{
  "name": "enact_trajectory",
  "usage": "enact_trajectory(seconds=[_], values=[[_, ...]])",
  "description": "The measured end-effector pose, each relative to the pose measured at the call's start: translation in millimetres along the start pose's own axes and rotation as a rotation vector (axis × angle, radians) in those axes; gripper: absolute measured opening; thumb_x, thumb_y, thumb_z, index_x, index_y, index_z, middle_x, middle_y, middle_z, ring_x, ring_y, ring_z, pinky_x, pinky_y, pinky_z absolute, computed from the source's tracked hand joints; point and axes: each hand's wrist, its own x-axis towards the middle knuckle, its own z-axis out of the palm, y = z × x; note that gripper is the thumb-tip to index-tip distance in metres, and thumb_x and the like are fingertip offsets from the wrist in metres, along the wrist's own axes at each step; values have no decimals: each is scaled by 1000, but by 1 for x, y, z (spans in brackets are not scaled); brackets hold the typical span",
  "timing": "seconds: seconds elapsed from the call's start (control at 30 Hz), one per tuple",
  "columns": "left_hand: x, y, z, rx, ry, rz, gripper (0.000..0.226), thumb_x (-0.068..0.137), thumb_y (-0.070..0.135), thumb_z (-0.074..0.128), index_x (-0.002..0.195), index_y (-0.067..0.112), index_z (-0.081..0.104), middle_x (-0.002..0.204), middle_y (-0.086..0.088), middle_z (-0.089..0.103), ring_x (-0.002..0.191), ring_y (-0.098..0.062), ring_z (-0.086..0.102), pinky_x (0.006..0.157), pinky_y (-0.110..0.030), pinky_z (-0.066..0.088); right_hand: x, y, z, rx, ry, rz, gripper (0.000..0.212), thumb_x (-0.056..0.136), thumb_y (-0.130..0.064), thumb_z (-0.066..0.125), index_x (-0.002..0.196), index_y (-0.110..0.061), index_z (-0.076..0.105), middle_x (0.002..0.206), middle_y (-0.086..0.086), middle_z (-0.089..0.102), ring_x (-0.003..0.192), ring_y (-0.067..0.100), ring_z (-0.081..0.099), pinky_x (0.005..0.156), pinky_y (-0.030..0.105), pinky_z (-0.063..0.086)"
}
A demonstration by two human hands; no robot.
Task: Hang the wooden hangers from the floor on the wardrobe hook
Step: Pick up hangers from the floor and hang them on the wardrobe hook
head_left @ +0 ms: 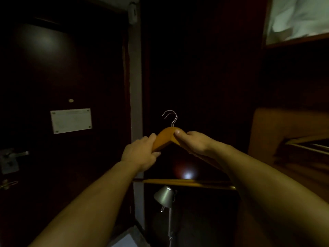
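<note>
— Wood, honey-coloured, dead centre: the hangers [164, 138] are off the floor and held out before the dark wardrobe [195, 68].
— Hangers, plural?
— Two metal hooks [171, 116] stand side by side at twelve o'clock of the wood, so I'd say a stacked pair, though only one body shows plainly.
— And the grip?
— Left hand [142, 154] wraps the arm at eight o'clock, fingers curled round it. Right hand [194, 143] clasps the arm at four o'clock, thumb pressed near the crown. Both are closed firmly on the wood.
— So which step?
— Carrying to the hook, I judge. Pickup is done, hanging not yet.
— Where's the wardrobe hook?
— Can't tell, it's black in there. A wooden bar [187, 183] runs across at six o'clock with a lamp [164, 195] beneath it, and a door [53, 68] with a pale notice [71, 120] is at nine.
— Next?
— Find the hook, lift, line both metal hooks up with their open side toward it, and lower them on before letting go.
</note>
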Motion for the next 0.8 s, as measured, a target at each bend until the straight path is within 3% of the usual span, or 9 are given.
enact_trajectory(seconds=[0.13, 0.37, 0.53, 0.63, 0.8], values=[[12, 62, 14, -95, 32, 127, 38, 92, 46, 59, 120, 30, 39, 101, 4, 54, 87, -18, 58, 80, -42, 52, -38, 34, -52, -81, 68, 69, 72, 93, -71, 30, 120, -12, 60, 108, 7, 62, 98, 22, 59, 84, 35, 43], [45, 180, 43, -261, 54, 256, 45, 90, 43, 66, 123, 33, 37, 102, 7, 56, 86, -14, 61, 80, -36, 54, -99, 99, -135, -83, 183, 237, 67, 94, -71, 30, 120, -15, 57, 111, 4, 59, 100, 20, 57, 87, 35, 43], [70, 272, 60, -343, 22, 288, 40, 88, 39, 69, 107, 34, 35, 90, 10, 52, 77, -10, 60, 71, -30, 53, -137, 146, -193, -21, 286, 379, 85, 87, -80, 25, 132, -15, 56, 118, 6, 63, 104, 23, 62, 96, 43, 50], [82, 322, 69, -353, 10, 357, 36, 90, 38, 67, 105, 32, 34, 89, 10, 50, 76, -11, 58, 70, -30, 52, -153, 170, -230, -18, 337, 405, 83, 91, -76, 17, 139, -18, 52, 115, 2, 60, 100, 17, 59, 92, 36, 45], [104, 392, 78, -388, 18, 433, 36, 90, 37, 68, 108, 29, 38, 97, 8, 53, 82, -13, 58, 70, -28, 45, -169, 209, -283, -53, 404, 458, 83, 94, -71, 10, 139, -17, 54, 124, 8, 58, 113, 25, 54, 103, 41, 39]])
